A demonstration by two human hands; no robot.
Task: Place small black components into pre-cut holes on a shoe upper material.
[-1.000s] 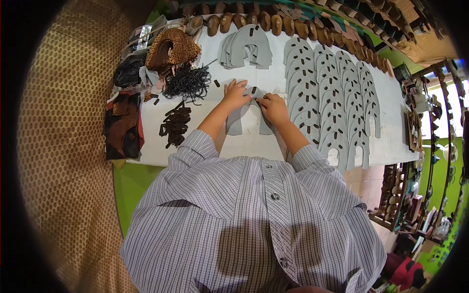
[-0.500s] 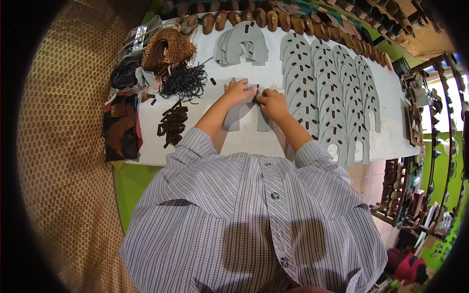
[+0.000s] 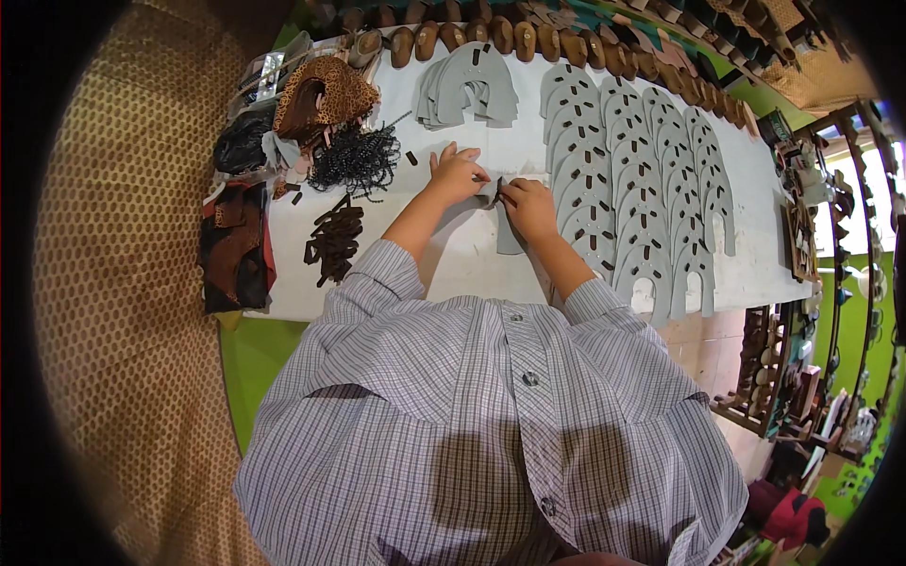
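A grey U-shaped shoe upper piece (image 3: 509,236) is between my hands on the white table, its top lifted and bent. My left hand (image 3: 457,177) grips its upper left part with the fingertips, other fingers raised. My right hand (image 3: 529,208) is closed at its top right, pinching a small dark strip (image 3: 500,186) against it. How far the strip passes through the grey piece is hidden by my fingers. To the left lies a pile of dark brown strips (image 3: 334,238); a single strip (image 3: 411,158) lies apart, nearer my left hand.
Overlapping rows of grey uppers with dark strips (image 3: 585,160) cover the table's right side. A small stack of grey uppers (image 3: 465,85) lies ahead. Brown shoe lasts (image 3: 526,40) line the far edge. Black beaded cords (image 3: 357,156) and leopard-print material (image 3: 326,90) sit at left.
The grey upper's top has been lifted and bent; its left leg no longer shows flat below my left hand. Both hands have shifted slightly, my right one a little toward me.
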